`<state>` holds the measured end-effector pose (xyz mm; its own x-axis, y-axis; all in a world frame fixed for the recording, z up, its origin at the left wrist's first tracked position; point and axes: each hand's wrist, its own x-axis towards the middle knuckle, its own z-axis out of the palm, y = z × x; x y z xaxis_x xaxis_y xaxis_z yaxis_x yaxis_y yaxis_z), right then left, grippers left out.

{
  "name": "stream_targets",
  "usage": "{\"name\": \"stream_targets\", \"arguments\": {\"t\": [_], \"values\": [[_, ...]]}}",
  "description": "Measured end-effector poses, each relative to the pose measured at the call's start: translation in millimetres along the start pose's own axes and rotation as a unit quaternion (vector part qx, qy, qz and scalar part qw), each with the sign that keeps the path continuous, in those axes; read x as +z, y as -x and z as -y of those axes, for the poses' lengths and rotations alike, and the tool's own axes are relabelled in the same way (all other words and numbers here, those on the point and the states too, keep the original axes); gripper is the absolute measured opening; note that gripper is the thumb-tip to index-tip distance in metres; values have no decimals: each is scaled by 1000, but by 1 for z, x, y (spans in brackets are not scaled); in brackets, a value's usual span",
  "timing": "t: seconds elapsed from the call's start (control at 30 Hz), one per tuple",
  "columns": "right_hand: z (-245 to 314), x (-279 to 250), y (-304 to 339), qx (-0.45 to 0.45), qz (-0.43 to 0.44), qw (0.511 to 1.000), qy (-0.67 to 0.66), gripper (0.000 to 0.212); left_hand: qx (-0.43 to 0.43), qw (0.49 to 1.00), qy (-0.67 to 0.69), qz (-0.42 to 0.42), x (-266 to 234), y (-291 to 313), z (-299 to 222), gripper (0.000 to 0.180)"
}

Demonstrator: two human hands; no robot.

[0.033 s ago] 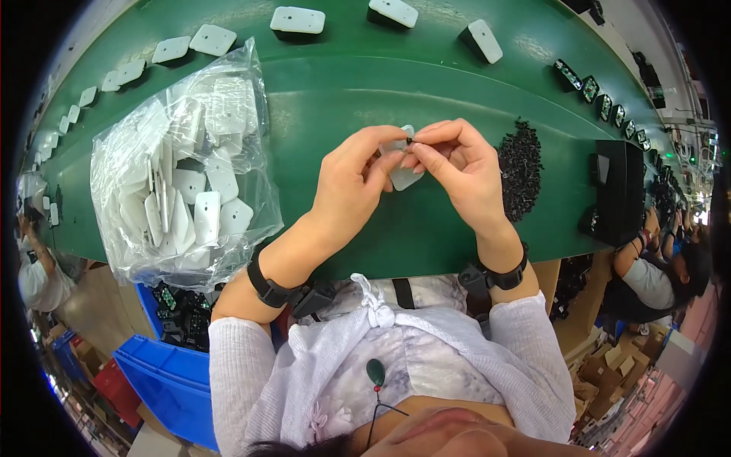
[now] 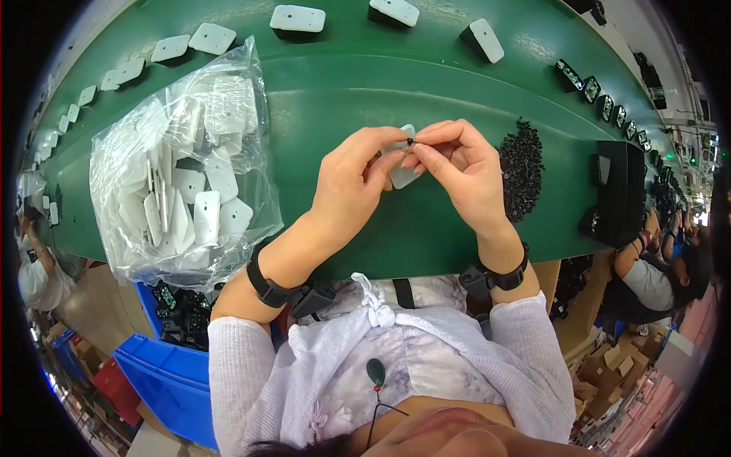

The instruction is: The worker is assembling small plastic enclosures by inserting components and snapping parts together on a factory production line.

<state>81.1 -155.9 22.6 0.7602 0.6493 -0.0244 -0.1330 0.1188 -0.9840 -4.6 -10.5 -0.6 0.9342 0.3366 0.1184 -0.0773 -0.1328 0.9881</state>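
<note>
L hand (image 2: 344,177) curled, grip unclear; R hand (image 2: 470,169) pinching blk pc (image 2: 410,142) by wht plate (image 2: 403,178), ctr | prob. mid-fit | bagged plates (image 2: 206,216), left of frame, pending

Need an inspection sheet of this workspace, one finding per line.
Surface: green bench.
Job's things: small black part; pale plate partly hidden; black parts heap right; white plates in clear bag left.
Clutter: black box, right.
Hands: left hand and right hand meet at small black part; exact grips unclear.
Cables: nothing seen for certain.
Surroundings: white-topped black units along far side; blue bin lower left; cardboard boxes lower right.
</note>
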Motion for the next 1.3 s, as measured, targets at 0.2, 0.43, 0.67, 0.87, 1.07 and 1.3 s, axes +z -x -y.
{"name": "stream_targets", "arguments": {"t": [0.2,0.43,0.67,0.87,1.07,1.3], "values": [[-12,-3,-1,-58,37,996,61,11,118,985,-127,-14,-2,-2,5,21],[-5,-1,3,-164,-22,933,319,10,52,997,-56,16,2,4,4,19],[-2,1,0,-197,-46,925,321,9,-83,976,203,6,6,0,1,21],[-7,6,2,-137,-65,937,315,9,-93,961,257,30,5,4,1,16],[-15,10,4,-55,-53,990,121,9,3,987,158,16,3,5,1,9],[-13,9,8,-132,-55,969,203,14,19,985,174,8,0,4,1,8]]}}
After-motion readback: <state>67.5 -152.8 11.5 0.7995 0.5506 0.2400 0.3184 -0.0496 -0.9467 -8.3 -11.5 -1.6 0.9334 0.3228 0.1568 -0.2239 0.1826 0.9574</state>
